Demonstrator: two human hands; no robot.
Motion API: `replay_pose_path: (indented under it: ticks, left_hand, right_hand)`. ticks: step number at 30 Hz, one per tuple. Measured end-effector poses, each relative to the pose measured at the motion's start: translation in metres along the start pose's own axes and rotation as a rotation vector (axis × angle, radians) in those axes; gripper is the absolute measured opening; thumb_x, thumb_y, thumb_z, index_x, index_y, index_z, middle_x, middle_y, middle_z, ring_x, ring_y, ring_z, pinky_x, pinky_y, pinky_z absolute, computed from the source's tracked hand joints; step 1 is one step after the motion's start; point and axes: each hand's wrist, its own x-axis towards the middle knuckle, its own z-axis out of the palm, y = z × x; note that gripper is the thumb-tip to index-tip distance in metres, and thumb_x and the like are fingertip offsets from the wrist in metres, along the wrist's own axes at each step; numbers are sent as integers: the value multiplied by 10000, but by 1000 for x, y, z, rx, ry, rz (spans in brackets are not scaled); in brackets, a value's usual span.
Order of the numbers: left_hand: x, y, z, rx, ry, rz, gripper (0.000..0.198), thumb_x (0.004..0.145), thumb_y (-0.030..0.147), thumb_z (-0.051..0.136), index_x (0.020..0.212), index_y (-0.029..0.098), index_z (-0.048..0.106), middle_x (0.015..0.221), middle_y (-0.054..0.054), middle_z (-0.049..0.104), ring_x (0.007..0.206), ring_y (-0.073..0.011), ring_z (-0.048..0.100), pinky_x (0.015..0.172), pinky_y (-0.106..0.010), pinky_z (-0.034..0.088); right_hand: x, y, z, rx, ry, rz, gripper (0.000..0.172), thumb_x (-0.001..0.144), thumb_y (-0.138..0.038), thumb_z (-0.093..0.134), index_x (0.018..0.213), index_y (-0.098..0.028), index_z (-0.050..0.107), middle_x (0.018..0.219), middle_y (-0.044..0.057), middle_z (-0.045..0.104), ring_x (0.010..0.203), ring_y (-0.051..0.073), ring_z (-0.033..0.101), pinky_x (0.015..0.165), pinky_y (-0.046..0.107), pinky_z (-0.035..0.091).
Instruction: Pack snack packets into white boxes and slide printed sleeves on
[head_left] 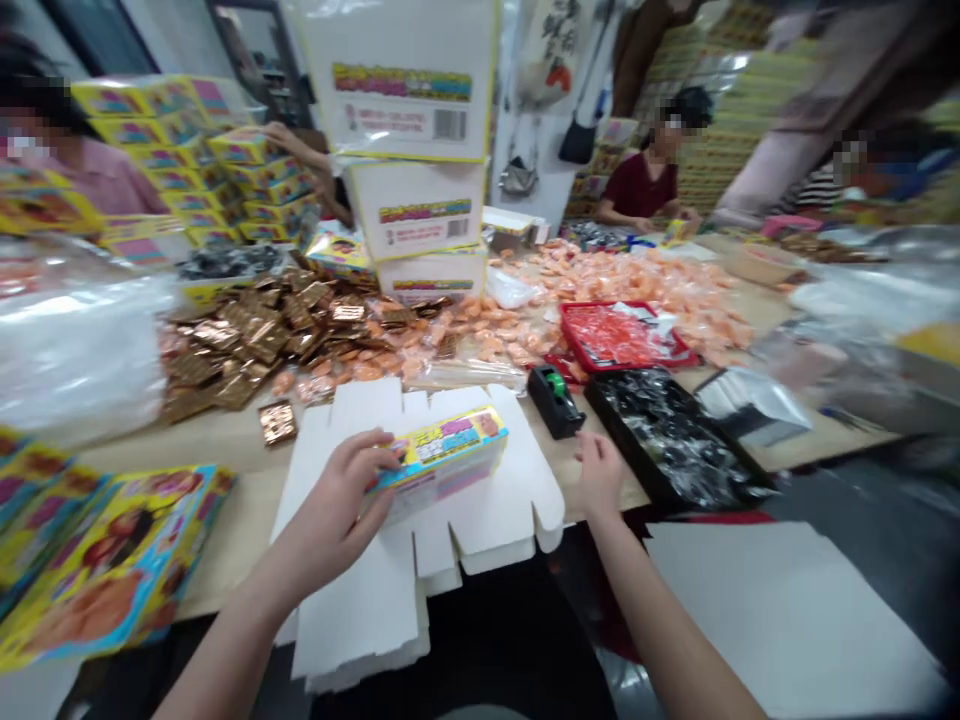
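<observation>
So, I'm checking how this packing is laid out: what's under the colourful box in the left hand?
A flat white die-cut carton blank lies under the colourful printed box held in the left hand. The part of the blank directly beneath the box is covered, so it cannot be seen.

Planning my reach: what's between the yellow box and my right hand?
Between the yellow box and right hand, the head view shows a white cardboard flap and a strip of wooden table.
</observation>
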Motion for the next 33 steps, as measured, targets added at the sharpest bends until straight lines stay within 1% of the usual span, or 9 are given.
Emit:
replay_pose_path:
  ticks: [2,5,9,13,20,24,27,30,33]
  left_hand:
    - [-10,0,3,80,136,81,212,917,158,511,1098,249,571,1282,-92,533,1311,-274,424,1033,-466,438]
    - [-22,1,16,280,385,159,343,846,92,643,1135,274,615,1101,-53,636,1128,-237,553,981,-429,471]
    - [-27,4,26,218,489,115,383,823,64,676,1166,220,607,1003,-53,662,982,-191,607,888,-350,528]
    - [-30,4,19,67,461,128,269,834,55,646,1060,193,605,1028,-61,674,1009,-188,614,911,-354,523]
    - [-33,-2,12,93,352,173,344,891,143,552,1219,231,604,1034,-80,620,1022,-217,578,899,-384,491]
    - [-25,6,8,140,280,47,319,930,248,523,1231,224,625,988,-82,595,919,-218,553,832,-388,482]
    - [-13,17,6,103,274,-113,248,937,261,513,1117,233,681,929,-71,575,873,-218,545,787,-387,478]
    - [-3,22,9,48,310,-269,114,865,294,640,938,221,688,1070,-89,587,999,-261,556,865,-447,463]
    - [2,18,15,-34,303,-262,102,829,256,694,901,216,633,1174,-77,617,1155,-285,530,966,-495,428]
  right_hand:
    - [-33,-27,-1,29,-122,-53,349,812,-443,602,964,-139,681,682,-13,586,628,122,527,637,273,468]
    - [-90,-74,15,112,-430,-100,289,829,-396,640,1010,-183,712,639,-19,581,565,103,507,572,249,464]
    - [-152,-115,62,267,-756,24,490,864,-399,600,1315,-210,566,614,-38,586,527,99,490,506,230,446]
    - [-168,-121,96,271,-705,81,726,869,-433,590,1493,-181,318,623,-48,589,509,105,499,482,233,452]
    - [-167,-111,101,187,-639,98,760,861,-441,591,1492,-132,303,591,-59,564,503,108,501,478,235,447]
    - [-165,-105,101,188,-658,80,736,867,-448,584,1477,-128,323,580,-65,531,507,111,492,483,240,445]
    - [-161,-101,98,165,-711,38,710,892,-421,558,1488,-140,294,616,-54,541,573,126,532,541,255,470]
    - [-159,-96,94,136,-751,-18,674,917,-386,522,1495,-149,267,684,-30,580,679,146,586,633,277,495]
    - [-159,-93,95,88,-749,-68,646,935,-377,483,1493,-146,255,733,-6,630,718,163,621,683,297,506]
